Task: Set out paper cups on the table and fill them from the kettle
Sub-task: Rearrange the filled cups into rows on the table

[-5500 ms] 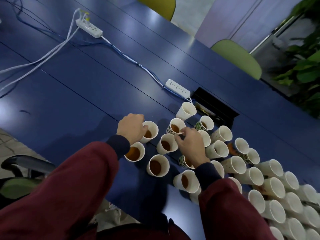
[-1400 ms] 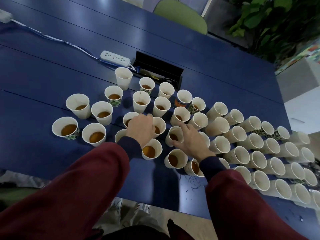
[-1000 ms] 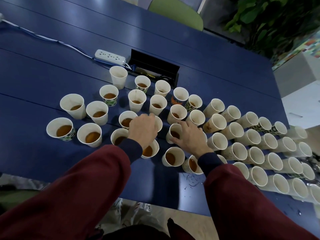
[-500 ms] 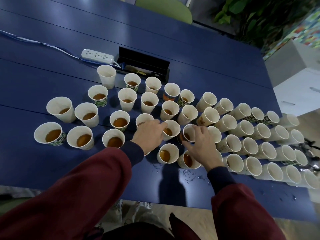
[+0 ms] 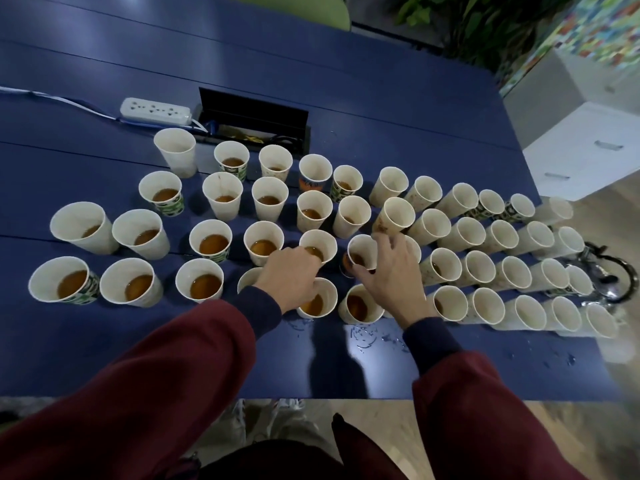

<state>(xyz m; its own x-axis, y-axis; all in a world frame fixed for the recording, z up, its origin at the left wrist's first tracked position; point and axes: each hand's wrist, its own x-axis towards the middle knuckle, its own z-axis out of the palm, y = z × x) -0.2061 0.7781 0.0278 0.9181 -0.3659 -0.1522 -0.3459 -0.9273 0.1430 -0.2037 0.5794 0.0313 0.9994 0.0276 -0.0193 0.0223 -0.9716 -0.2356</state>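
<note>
Two maroon sleeves [image 5: 173,375] with dark cuffs reach in from the near edge over the blue table [image 5: 86,351]. Spilled drops [image 5: 363,336] lie on the tabletop just in front of the nearest row of cups. Left hand [image 5: 289,277] sits knuckles-up among the front cups, fingers curled under; whether they grip a cup cannot be told. Right hand [image 5: 391,278] has its fingers spread, with thumb and fingertips pinching the rim of a filled cup [image 5: 360,251] in the second row. Paper cups [image 5: 204,285] stand upright in roughly four rows across the table. Those at left and centre hold brown liquid. The empty cups [image 5: 485,306] on the right are packed close, many touching. Kettle [image 5: 604,289], dark and shiny, stands at the far right end of the table, just beside the last empty cups and partly hidden by them. Beyond the cups, a white power strip [image 5: 156,111] lies beside an open black cable box [image 5: 252,112]. Farther off: green chair [image 5: 294,5], leafy plant [image 5: 467,22], white cabinet [image 5: 581,150].
</note>
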